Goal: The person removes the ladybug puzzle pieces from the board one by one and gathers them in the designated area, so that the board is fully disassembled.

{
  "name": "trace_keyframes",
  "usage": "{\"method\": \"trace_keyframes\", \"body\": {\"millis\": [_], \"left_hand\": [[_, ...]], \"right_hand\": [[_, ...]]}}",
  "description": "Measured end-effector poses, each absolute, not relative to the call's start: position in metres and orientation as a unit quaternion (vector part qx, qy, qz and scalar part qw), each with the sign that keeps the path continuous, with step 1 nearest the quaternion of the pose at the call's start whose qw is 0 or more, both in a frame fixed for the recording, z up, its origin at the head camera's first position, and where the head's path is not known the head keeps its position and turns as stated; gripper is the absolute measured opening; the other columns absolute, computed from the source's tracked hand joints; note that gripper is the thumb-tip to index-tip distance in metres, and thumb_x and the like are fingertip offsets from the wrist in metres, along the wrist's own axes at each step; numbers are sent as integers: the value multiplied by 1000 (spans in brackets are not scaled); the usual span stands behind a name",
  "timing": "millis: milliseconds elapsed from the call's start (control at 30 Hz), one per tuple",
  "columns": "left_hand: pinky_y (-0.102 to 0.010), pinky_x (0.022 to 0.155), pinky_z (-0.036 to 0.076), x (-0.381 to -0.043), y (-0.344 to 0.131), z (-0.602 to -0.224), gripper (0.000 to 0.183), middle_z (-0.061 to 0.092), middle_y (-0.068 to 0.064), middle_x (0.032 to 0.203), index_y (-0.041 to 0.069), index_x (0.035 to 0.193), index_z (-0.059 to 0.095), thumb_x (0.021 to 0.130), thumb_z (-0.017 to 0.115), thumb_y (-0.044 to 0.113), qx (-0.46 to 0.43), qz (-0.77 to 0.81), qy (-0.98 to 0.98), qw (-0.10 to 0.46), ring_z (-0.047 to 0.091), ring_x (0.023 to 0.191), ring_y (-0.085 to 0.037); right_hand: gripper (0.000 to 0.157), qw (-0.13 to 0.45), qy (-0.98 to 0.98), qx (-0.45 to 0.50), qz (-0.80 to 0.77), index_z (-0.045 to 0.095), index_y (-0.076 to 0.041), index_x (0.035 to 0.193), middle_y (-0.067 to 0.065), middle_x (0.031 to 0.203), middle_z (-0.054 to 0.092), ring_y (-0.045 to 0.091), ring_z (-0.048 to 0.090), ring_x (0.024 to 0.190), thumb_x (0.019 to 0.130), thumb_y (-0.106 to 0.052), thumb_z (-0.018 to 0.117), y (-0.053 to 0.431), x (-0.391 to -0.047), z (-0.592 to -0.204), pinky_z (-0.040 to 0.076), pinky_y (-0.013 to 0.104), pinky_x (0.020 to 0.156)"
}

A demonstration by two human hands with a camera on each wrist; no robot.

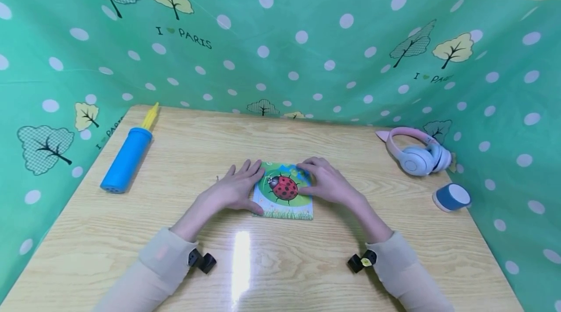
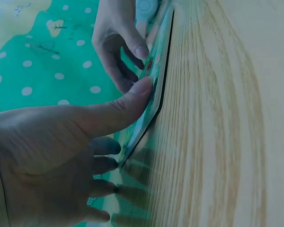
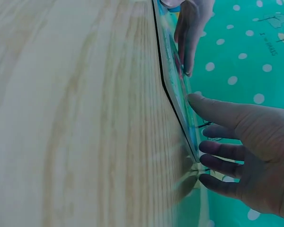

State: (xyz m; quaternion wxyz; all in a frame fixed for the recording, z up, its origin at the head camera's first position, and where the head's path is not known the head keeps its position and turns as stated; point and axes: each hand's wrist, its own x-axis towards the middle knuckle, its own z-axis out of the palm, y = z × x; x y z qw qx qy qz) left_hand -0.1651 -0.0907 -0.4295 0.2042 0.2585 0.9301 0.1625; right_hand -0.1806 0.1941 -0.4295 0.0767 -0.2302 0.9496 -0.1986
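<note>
A flat, square ladybug picture board (image 1: pixel 285 189) lies on the table, with a red spotted ladybug on a green and blue ground and grass along its lower edge. At its left side my left hand (image 1: pixel 236 188) has its fingers spread along the edge. The left thumb (image 2: pixel 137 94) rests on the board's lower left corner. From the other side my right hand (image 1: pixel 326 181) reaches over the right edge. Its fingertips touch the upper right part, and the right thumb (image 3: pixel 203 101) lies on the face near the ladybug. Both hands have fairly straight fingers.
A blue hand pump (image 1: pixel 127 161) with a yellow nozzle lies at the left of the wooden table (image 1: pixel 197 283). Pink and lilac headphones (image 1: pixel 416 156) and a small blue cylinder (image 1: pixel 452 197) with a white top stand at the right. A green dotted cloth (image 1: pixel 280 25) hangs behind.
</note>
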Motion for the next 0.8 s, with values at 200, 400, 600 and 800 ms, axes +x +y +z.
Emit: {"method": "trace_keyframes", "body": {"millis": [200, 400, 600, 800], "left_hand": [[-76, 123, 7, -165, -90, -430, 119, 6, -14, 175, 7, 163, 24, 75, 84, 58, 247, 164, 933, 205, 4, 160, -45], [-78, 121, 7, -163, -91, -429, 116, 7, -14, 175, 14, 164, 25, 75, 84, 58, 245, 164, 934, 203, 3, 160, -46], [-74, 124, 6, -162, -87, -424, 112, 5, -15, 174, 14, 164, 26, 77, 84, 53, 260, 163, 930, 201, 2, 160, -45], [-71, 126, 5, -163, -73, -422, 104, 5, -13, 175, 17, 164, 26, 83, 79, 56, 284, 172, 922, 198, 2, 161, -43]], "right_hand": [[73, 66, 950, -241, -186, 61, -9, 143, 11, 141, 59, 31, 52, 135, 82, -39, 87, 194, -182, -429, 47, 51, 115], [74, 57, 951, -249, -172, 63, -6, 141, 12, 135, 61, 30, 55, 129, 80, -39, 88, 191, -182, -429, 49, 49, 112], [74, 59, 955, -237, -167, 64, -6, 139, 12, 133, 62, 29, 56, 125, 78, -40, 90, 189, -184, -428, 51, 48, 109], [74, 60, 957, -239, -156, 63, -6, 139, 12, 133, 62, 28, 57, 124, 78, -40, 89, 186, -185, -430, 53, 47, 108]]}}
